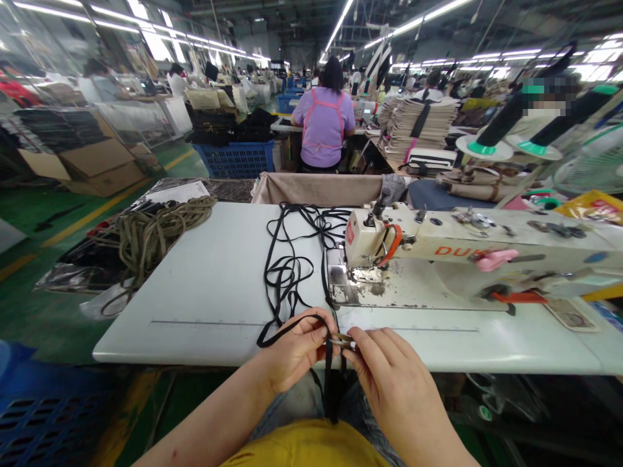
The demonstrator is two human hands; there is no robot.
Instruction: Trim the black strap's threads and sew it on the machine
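Your left hand [294, 347], grip pinched on a narrow black fabric strap [329, 358] at the front edge of the smooth white tabletop [195, 285], your right hand [387, 357], grip closed around small metal snips [343, 337] beside the strap, cream metal sewing machine [418, 240] beyond.

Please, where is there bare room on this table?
White tabletop is bare between olive straps and black strap, and in front of the industrial sewing machine, rightward of the right hand. Crowded: the middle, where that strap loops.

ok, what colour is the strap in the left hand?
The strap is plain black; best seen in the head view.
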